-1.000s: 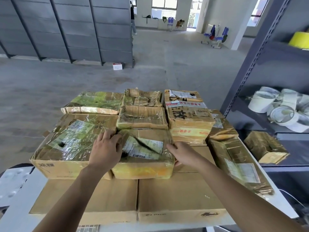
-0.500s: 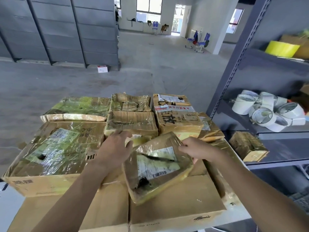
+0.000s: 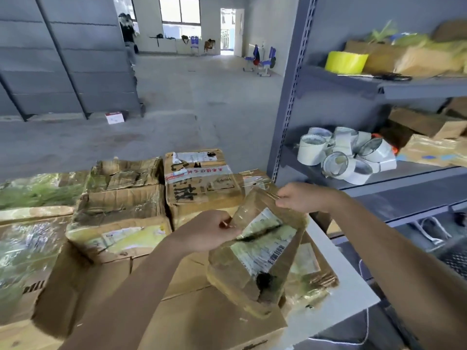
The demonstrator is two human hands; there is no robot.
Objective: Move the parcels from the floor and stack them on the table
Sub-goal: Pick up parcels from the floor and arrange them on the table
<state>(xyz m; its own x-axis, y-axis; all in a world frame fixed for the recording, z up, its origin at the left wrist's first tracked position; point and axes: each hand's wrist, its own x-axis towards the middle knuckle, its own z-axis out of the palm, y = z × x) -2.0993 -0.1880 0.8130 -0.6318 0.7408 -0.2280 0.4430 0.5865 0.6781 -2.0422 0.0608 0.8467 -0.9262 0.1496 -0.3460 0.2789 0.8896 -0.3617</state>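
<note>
Lifted further and swung rightward since before, one taped parcel point(image 3: 257, 251) now tilts above the desk point(image 3: 336, 281), grasped by two hands, left hand point(image 3: 209, 233) and right hand point(image 3: 303, 198), beside five stacked parcels.

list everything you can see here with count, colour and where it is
held parcel: one, brown with clear tape and a white label, tilted above the table's right part
stacked parcels: several, brown cardboard, on the table; exact count unclear
table: one, white, bare edge at lower right
shelf rack: one, grey, right side
tape rolls: a pile, white, middle shelf
yellow roll: one, upper shelf
shelf boxes: several, brown, on the rack
small box: one, white and red, far floor
chairs: blue, far right of the room, count unclear
left hand: gripping the parcel's left edge
right hand: pinching its top corner
</note>
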